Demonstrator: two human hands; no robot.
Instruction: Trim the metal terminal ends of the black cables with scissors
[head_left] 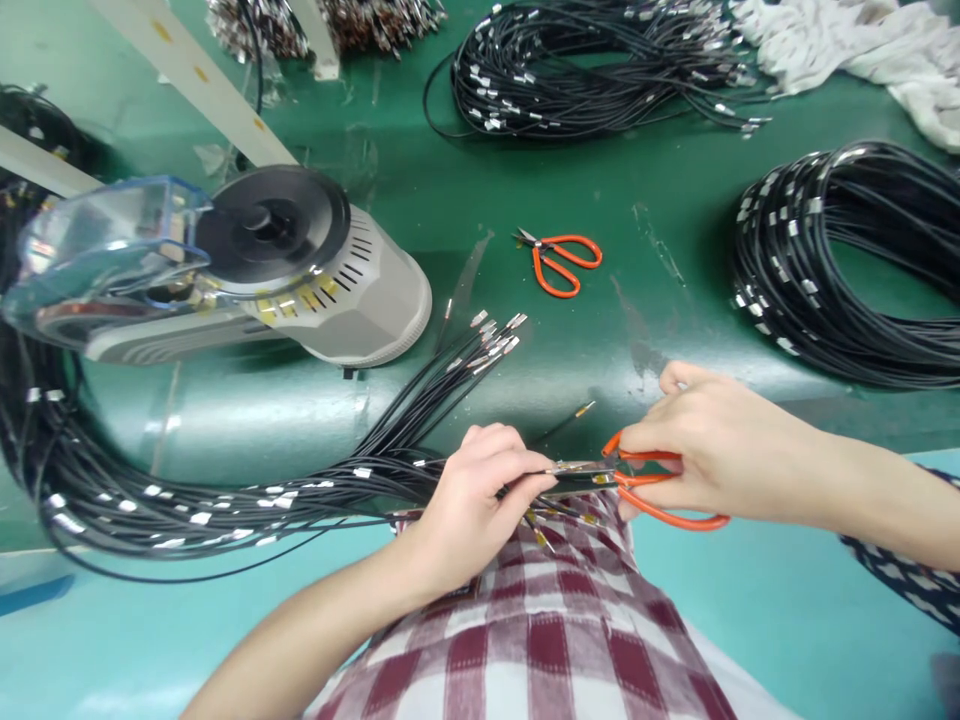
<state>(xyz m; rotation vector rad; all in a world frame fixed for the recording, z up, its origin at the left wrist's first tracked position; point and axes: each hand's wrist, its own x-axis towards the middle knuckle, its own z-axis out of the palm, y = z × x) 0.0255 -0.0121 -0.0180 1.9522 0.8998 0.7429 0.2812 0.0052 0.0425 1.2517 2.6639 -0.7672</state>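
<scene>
My left hand [480, 500] pinches the end of a black cable near the table's front edge, thumb and forefinger together. In my right hand [697, 450] is a pair of orange-handled scissors [667, 518], fingers through and around the handles. The blades point left and meet the cable end just past my left fingertips; whether they touch it I cannot tell. A bundle of black cables [247, 510] with white tags runs leftward from under my left hand. More tipped ends [495, 340] fan out above it, and several hang below over the checked apron.
A second pair of orange scissors [562, 262] lies mid-table. At left stands a grey tape dispenser [360, 290] with a clear cover. Coiled black cables [795, 270] rest at right, another cable coil [487, 90] at the back. White cloth [847, 45] lies back right.
</scene>
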